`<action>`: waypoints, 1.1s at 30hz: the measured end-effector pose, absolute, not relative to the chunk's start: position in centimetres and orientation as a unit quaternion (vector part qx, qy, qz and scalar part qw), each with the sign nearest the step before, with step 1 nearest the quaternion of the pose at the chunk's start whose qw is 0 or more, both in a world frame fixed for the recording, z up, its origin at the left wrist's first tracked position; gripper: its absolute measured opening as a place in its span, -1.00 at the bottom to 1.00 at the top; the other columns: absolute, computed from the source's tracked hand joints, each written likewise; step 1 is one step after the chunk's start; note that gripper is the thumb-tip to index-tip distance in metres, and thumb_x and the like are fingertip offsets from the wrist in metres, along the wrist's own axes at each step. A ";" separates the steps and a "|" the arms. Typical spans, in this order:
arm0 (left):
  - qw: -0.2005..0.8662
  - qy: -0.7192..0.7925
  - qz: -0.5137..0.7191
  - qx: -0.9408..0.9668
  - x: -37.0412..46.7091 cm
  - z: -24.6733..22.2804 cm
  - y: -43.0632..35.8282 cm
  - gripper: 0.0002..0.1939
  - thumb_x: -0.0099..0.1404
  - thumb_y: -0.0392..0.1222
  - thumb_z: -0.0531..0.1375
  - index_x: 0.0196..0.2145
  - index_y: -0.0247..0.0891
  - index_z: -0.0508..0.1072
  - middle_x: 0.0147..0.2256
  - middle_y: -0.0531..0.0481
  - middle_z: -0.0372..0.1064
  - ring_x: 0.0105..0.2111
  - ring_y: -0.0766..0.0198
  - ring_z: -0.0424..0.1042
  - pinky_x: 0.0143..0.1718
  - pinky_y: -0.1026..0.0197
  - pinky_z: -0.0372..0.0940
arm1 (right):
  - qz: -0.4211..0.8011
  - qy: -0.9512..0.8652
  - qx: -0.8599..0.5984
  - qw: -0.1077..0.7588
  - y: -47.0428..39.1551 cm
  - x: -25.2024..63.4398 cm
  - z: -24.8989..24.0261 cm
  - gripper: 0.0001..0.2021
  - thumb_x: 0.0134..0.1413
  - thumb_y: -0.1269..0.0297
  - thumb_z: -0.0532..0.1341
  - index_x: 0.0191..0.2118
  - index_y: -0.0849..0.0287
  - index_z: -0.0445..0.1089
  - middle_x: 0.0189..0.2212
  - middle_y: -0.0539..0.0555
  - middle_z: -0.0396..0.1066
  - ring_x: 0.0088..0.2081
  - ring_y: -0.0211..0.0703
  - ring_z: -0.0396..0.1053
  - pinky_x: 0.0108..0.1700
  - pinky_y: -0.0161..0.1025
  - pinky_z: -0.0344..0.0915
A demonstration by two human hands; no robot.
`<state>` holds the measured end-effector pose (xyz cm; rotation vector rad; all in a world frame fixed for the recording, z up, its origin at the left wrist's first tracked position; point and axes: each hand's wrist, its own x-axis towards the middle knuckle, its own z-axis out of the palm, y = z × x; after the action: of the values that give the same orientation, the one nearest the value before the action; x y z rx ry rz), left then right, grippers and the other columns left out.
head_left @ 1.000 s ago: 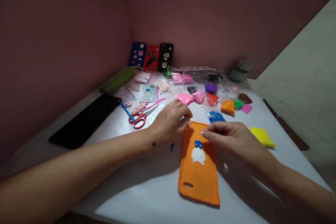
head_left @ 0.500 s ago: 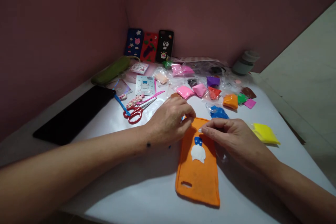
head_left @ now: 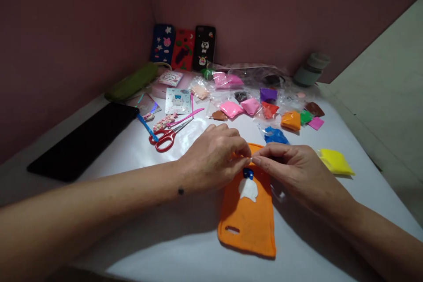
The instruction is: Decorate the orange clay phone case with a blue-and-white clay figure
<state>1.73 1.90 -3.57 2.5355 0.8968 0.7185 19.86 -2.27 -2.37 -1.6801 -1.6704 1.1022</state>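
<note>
An orange clay-covered phone case lies on the table with its camera cutout toward me. On it sit a flat white cat-head shape and a dark blue bow with white dots. Over the case's far part, my right hand pinches a small white clay piece between thumb and index finger. My left hand meets it from the other side, its thumb and index fingertips closed at the same piece. The far end of the case is partly hidden behind my hands.
Red-handled scissors, a blue tool and a black tablet lie left. Several clay packets, including a yellow one and a blue one, spread beyond and right. Decorated phone cases lean on the wall; a jar stands back right.
My left hand has moved right, bringing its fingertips to the white piece in my right hand. The view has shifted slightly; the case stays lying on the table.
</note>
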 end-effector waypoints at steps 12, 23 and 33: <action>0.197 0.344 0.241 0.886 2.0 -3.5 1.5 -0.97 0.20 -0.35 0.26 -0.40 -0.32 0.52 -0.42 -0.02 0.46 -0.35 0.21 0.35 -0.25 0.14 0.18 | 0.386 -0.638 -0.613 0.261 -2.7 19.8 -2.2 -0.76 0.06 0.14 0.22 -0.50 0.14 0.49 -0.56 0.00 0.39 -0.53 -0.26 0.24 -0.56 -0.36 0.16; 0.200 0.361 0.194 0.890 2.2 -3.3 2.1 -0.92 0.17 -0.39 0.27 -0.41 -0.27 0.56 -0.44 0.01 0.47 -0.37 0.22 0.38 -0.26 0.13 0.20 | 0.351 -0.622 -0.625 0.313 -2.5 20.4 -2.6 -0.75 0.13 0.18 0.18 -0.50 0.13 0.46 -0.70 -0.11 0.21 -0.68 -0.36 0.05 -0.66 -0.34 -0.04; 0.173 0.356 0.164 0.904 3.1 -3.5 1.9 -0.88 0.23 -0.35 0.21 -0.42 -0.27 0.56 -0.45 -0.01 0.46 -0.36 0.18 0.36 -0.24 0.06 0.14 | 0.367 -0.607 -0.619 0.338 -2.3 20.4 -3.5 -0.76 0.13 0.20 0.15 -0.48 0.15 0.46 -0.69 -0.09 0.26 -0.69 -0.37 0.06 -0.69 -0.36 -0.01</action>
<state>3.06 1.93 -3.46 2.5631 1.0092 0.4638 20.45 -2.27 -3.53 -1.6125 -1.5811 0.9554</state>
